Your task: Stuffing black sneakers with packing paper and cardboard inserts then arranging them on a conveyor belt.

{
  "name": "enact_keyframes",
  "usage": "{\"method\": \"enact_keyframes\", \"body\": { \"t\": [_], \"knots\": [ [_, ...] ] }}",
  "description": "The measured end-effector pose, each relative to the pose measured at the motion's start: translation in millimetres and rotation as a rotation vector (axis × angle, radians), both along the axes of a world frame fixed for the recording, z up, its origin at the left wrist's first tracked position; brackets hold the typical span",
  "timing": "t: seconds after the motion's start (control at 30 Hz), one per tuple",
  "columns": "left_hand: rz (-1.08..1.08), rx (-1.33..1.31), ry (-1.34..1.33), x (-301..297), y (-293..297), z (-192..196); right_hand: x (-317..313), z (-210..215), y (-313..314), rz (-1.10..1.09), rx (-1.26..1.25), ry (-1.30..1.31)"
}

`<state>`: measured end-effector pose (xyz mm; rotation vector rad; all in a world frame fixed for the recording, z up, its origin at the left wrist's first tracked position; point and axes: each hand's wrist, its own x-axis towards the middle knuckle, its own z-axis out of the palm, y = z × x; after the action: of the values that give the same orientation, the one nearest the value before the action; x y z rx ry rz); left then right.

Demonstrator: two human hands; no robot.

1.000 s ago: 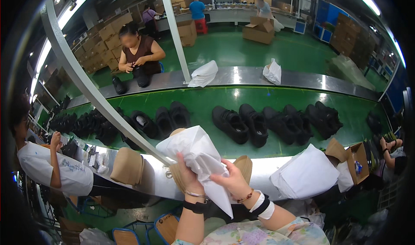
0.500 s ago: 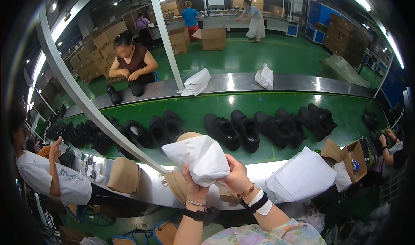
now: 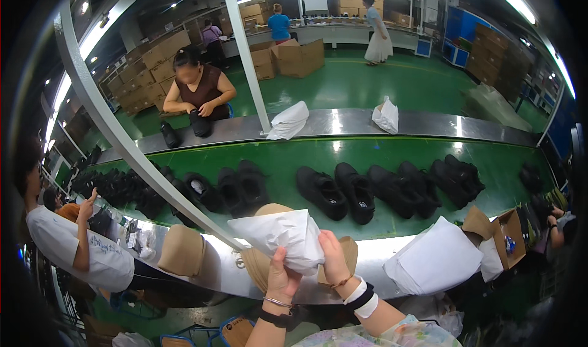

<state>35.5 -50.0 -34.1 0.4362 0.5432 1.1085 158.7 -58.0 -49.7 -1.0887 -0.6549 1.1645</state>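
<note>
Both of my hands hold a crumpled white paper bundle (image 3: 275, 233) just above the near metal ledge. My left hand (image 3: 283, 279) grips its underside with the thumb up against the front. My right hand (image 3: 334, 258) is closed round the right end of the bundle. Whether anything lies inside the paper is hidden. Curved brown cardboard pieces (image 3: 257, 266) stand behind and below my hands. To the right, a stack of white paper sheets (image 3: 435, 258) lies on the metal ledge (image 3: 370, 255). Beyond the bundle, black shoes (image 3: 321, 194) sit in pairs on the green belt.
A grey post (image 3: 141, 169) slants across the left. More bent brown cardboard (image 3: 182, 252) stands on the ledge, and an opened box (image 3: 511, 240) is at the right. White paper wads (image 3: 289, 121) rest on the far ledge. Co-workers sit across and stand at left.
The paper bundle has been pressed narrower, and my right hand has shifted up along its end. Across the belt, a seated person now handles a black shoe. The view has moved slightly.
</note>
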Motion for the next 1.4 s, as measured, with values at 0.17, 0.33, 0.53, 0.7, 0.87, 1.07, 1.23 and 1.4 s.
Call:
{"method": "enact_keyframes", "body": {
  "t": [0.17,0.33,0.53,0.7,0.87,1.07,1.23,1.4],
  "knots": [
    [0.344,0.015,0.073,-7,6,1,-10,14,-5,0.057,0.103,-0.349],
    [0.216,-0.105,-0.082,-10,11,-13,-36,7,-7,0.101,0.217,-0.279],
    [0.263,-0.059,0.011,-10,28,1,-35,-1,2,0.006,0.182,-0.243],
    [0.578,0.212,0.606,-54,76,-6,-3,7,4,0.065,0.423,-0.883],
    [0.314,-0.018,0.309,-66,93,-11,8,15,6,0.129,0.315,-0.738],
    [0.549,-0.048,0.266,-46,117,-25,-13,11,29,0.12,0.011,-0.155],
    [0.578,0.119,0.665,-52,163,-43,-27,9,71,0.183,-0.247,0.362],
    [0.445,0.207,0.934,-66,145,-5,-21,-23,139,0.208,-0.369,0.466]
  ]
}}
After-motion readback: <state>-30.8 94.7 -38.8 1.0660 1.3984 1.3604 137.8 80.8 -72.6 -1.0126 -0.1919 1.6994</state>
